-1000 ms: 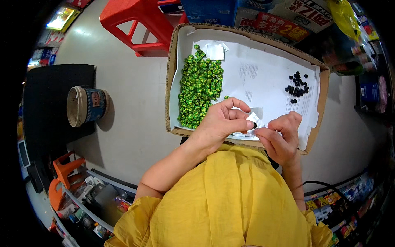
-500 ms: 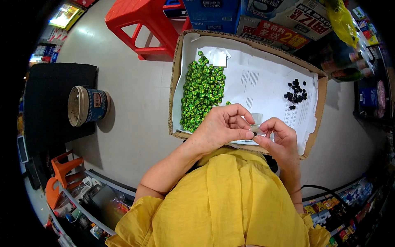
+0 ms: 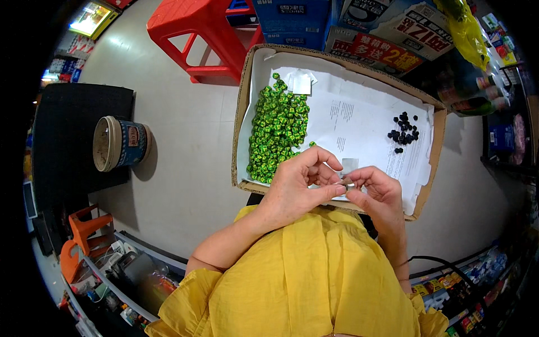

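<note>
My left hand point(image 3: 300, 182) and my right hand point(image 3: 380, 194) meet over the near edge of a shallow cardboard tray point(image 3: 242, 101) lined with printed white paper. Thumbs and fingertips of both pinch a small pale wrapper point(image 3: 345, 182), partly hidden by the fingers; a dark bit shows at it. Just beyond lies a silvery square sheet point(image 3: 349, 164). Shiny green faceted pieces point(image 3: 279, 123) are heaped on the tray's left side. Small black pieces point(image 3: 403, 132) lie scattered at its right. More pale square sheets point(image 3: 302, 85) rest at the far edge of the green heap.
Beyond the tray stand a red plastic stool point(image 3: 196, 36) and stacked cartons point(image 3: 387, 33). Bottles point(image 3: 471, 92) and a yellow bag point(image 3: 466, 33) are at the far right. A bucket point(image 3: 120, 144) is on the left, above an orange stool point(image 3: 87, 233). Goods-filled shelves flank me.
The pale wrapper, spread wider between my fingers before, now looks smaller and more folded. Both hands keep their pinch and have shifted slightly. The silvery sheet beyond them shows more plainly.
</note>
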{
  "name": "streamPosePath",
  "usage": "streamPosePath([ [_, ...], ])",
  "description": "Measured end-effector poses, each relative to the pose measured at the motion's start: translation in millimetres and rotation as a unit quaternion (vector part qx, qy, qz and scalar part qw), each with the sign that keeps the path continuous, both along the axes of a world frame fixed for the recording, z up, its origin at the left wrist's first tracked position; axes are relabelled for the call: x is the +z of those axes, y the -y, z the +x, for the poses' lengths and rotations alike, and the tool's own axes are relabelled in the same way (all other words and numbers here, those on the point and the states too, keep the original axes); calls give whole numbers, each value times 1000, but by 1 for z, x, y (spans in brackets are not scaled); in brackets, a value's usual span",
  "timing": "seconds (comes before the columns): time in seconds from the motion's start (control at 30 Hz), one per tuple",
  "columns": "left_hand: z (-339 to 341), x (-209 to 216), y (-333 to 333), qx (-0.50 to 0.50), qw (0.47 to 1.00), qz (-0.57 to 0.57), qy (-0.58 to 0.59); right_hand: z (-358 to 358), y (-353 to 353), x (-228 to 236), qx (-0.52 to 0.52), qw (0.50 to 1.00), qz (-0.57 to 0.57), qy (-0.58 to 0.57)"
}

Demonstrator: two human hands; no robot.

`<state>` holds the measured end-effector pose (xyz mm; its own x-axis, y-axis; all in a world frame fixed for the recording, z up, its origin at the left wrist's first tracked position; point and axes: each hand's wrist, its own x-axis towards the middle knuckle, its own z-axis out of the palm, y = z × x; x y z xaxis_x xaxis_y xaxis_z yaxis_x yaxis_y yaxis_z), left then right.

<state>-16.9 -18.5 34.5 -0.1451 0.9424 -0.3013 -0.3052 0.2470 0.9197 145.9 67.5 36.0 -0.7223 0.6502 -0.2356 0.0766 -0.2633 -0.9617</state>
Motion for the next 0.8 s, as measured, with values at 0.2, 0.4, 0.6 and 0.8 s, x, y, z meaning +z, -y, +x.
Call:
streamPosePath([
  [0.2, 0, 4, 2, -5, 998, -1, 56, 7, -4, -3, 28, 999, -39, -6],
  [0.4, 4, 0, 3, 14, 998, 39, 54, 0, -10, 1, 42, 999, 23, -20],
  [0.6, 4, 2, 4, 38, 995, -5, 97, 1, -18, -2, 72, 964, 255, -28],
  [0.8, 3, 3, 4, 54, 981, -60, 175, 2, -8, 10, 40, 796, 601, 56],
])
